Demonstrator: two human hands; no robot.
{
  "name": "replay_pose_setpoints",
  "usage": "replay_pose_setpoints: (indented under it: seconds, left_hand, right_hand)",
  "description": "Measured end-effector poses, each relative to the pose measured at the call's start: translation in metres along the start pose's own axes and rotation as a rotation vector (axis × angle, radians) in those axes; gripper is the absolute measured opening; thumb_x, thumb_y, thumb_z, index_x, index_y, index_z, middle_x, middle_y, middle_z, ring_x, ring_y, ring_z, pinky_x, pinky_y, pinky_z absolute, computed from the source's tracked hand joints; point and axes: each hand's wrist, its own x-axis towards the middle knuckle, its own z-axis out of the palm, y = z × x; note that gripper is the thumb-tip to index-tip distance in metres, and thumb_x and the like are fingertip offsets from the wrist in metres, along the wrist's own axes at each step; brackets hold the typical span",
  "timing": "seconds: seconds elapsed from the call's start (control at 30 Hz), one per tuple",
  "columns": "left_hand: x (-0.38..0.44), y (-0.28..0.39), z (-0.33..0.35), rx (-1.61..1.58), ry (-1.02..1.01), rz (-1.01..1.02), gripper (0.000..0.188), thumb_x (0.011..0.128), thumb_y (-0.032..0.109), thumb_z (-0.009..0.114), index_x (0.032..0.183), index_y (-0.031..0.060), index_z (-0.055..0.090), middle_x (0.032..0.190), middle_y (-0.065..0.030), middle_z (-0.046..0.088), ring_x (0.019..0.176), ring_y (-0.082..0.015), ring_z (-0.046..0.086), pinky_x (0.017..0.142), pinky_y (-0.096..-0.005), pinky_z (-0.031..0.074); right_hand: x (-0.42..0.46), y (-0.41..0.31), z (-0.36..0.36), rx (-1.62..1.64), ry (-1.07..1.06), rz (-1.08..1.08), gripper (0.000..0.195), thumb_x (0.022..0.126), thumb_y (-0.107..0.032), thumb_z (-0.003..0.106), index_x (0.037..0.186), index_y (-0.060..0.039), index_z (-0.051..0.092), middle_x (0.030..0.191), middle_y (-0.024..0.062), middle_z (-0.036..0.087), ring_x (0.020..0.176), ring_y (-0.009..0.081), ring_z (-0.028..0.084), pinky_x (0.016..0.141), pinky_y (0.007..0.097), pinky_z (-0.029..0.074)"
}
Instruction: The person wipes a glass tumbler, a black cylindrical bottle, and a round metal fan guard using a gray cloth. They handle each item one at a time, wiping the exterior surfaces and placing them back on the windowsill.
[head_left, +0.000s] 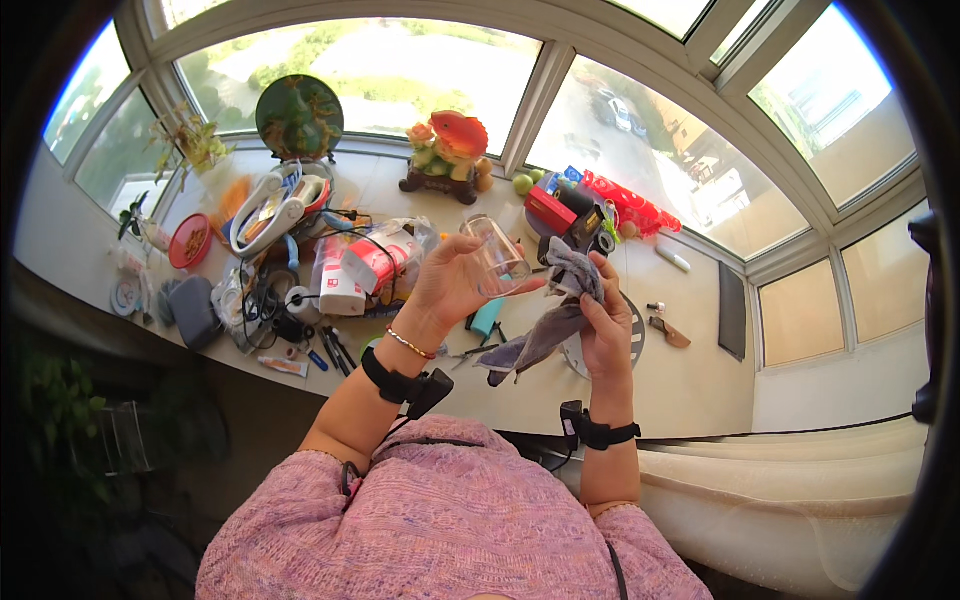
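A clear, see-through cup (495, 255) rests tilted in my left hand (442, 289), with the thumb near its upper end and fingers along the far side and below. My right hand (606, 322) grips a bunched grey cloth (574, 270) close to the cup's lower end. One long tail of the cloth hangs down to the left over the table. Whether the cloth touches the cup I cannot tell. Under my right wrist lies a round dial-like disc (637, 341), partly covered by the hand. A turquoise object (487, 316) lies on the table below the cup.
Clutter fills the left: white-and-red packages (381, 259), a white neck fan (255, 217), a red bowl (189, 241), a grey case (193, 311). A red fish figurine (454, 150) stands by the window. A loaded tray (534, 221) and a brown sheath (670, 332) lie rightward on the table (697, 390).
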Motion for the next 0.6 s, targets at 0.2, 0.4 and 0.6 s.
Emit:
replay_pose_setpoints:
  seconds: [0.2, 0.4, 0.6]
  left_hand:
    - [-0.009, -0.014, -0.017, 0.319, 0.152, -0.038, 0.04, 0.088, 0.019, 0.066, 0.123, 0.0038, 0.054, 0.115, -0.0108, 0.062, 0.107, -0.0252, 0.061, 0.099, -0.0511, 0.048]
    - [-0.019, -0.035, -0.004, 1.037, 0.188, -0.044, 0.035, 0.077, 0.008, 0.074, 0.109, 0.004, 0.061, 0.096, 0.0, 0.065, 0.081, -0.0095, 0.062, 0.069, -0.0232, 0.051]
    - [-0.022, -0.048, 0.005, 1.612, 0.158, 0.346, 0.033, 0.067, 0.012, 0.076, 0.095, 0.0013, 0.06, 0.082, -0.003, 0.06, 0.069, -0.0123, 0.054, 0.062, -0.0267, 0.047]
  right_hand:
    - [0.005, -0.008, 0.021, 0.126, -0.019, -0.13, 0.035, 0.091, -0.005, 0.06, 0.124, 0.0043, 0.059, 0.153, 0.0158, 0.033, 0.136, 0.0261, 0.04, 0.112, 0.0399, 0.034]
    - [0.004, -0.003, 0.039, -0.512, -0.244, -0.318, 0.026, 0.088, -0.002, 0.062, 0.114, 0.003, 0.061, 0.133, 0.0169, 0.054, 0.122, 0.0256, 0.053, 0.099, 0.0328, 0.041]
    - [0.007, 0.007, 0.053, -0.407, -0.038, -0.021, 0.014, 0.093, -0.006, 0.06, 0.105, -0.0008, 0.06, 0.09, 0.0024, 0.062, 0.081, 0.0092, 0.057, 0.072, 0.0249, 0.048]
